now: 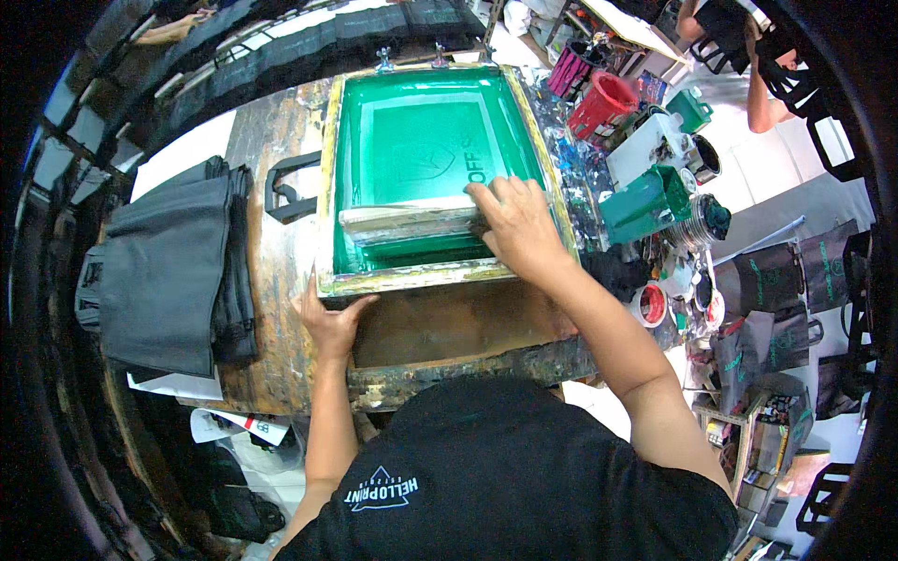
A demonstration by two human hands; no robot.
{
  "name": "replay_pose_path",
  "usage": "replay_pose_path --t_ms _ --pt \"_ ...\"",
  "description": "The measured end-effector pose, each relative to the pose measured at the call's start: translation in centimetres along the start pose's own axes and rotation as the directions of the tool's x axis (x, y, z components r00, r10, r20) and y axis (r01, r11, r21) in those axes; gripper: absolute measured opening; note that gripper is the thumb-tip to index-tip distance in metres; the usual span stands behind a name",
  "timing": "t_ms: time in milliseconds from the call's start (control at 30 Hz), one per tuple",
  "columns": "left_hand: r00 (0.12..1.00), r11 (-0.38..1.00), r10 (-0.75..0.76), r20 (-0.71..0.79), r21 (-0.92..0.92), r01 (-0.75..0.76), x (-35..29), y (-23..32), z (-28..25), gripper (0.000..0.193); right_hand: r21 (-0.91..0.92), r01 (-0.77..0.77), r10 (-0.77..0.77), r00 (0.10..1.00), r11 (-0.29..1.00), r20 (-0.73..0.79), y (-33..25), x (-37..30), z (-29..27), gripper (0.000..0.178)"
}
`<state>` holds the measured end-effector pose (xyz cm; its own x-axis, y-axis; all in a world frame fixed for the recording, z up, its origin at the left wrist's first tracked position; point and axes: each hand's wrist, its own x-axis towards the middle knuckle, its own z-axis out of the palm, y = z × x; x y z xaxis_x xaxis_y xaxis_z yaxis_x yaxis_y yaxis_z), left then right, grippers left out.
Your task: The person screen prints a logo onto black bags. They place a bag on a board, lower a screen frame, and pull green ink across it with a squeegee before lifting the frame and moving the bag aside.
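A screen printing frame (426, 278) with a wooden, paint-stained rim lies on the worktable. Green ink covers its mesh (402, 117), where a crest-like design and some lettering show. My right hand (519, 224) is closed over the right end of a long squeegee (402, 222), which lies across the near part of the mesh. At the frame's near left corner, my left hand (329, 323) grips the rim, thumb along the near edge and fingers at the left side. A black bag's handle (281, 196) sticks out from under the frame's left side.
Stacked black bags (168, 262) lie on the left of the stained table (281, 374). Along the right stand a red bucket (603, 105), a green container (645, 206) and several ink pots. Printed bags (772, 280) are spread farther right. Another person's arm (760, 98) shows at the upper right.
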<state>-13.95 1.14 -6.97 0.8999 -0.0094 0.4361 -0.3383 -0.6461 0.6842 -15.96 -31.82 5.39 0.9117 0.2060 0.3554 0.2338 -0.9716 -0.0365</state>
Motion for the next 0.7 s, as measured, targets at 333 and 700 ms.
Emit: replay_pose_path --t_ms 333,700 --pt "0.998 0.997 0.052 0.038 0.054 -0.054 0.0 -1.1 0.0 0.111 0.077 -0.061 0.047 0.984 0.995 0.173 3.0 3.8 -4.5 0.058" --pt "0.995 0.999 -0.042 0.093 0.018 0.04 0.0 -0.9 0.0 0.106 0.067 -0.05 0.031 0.964 0.997 0.266 2.2 -1.6 -2.3 0.06"
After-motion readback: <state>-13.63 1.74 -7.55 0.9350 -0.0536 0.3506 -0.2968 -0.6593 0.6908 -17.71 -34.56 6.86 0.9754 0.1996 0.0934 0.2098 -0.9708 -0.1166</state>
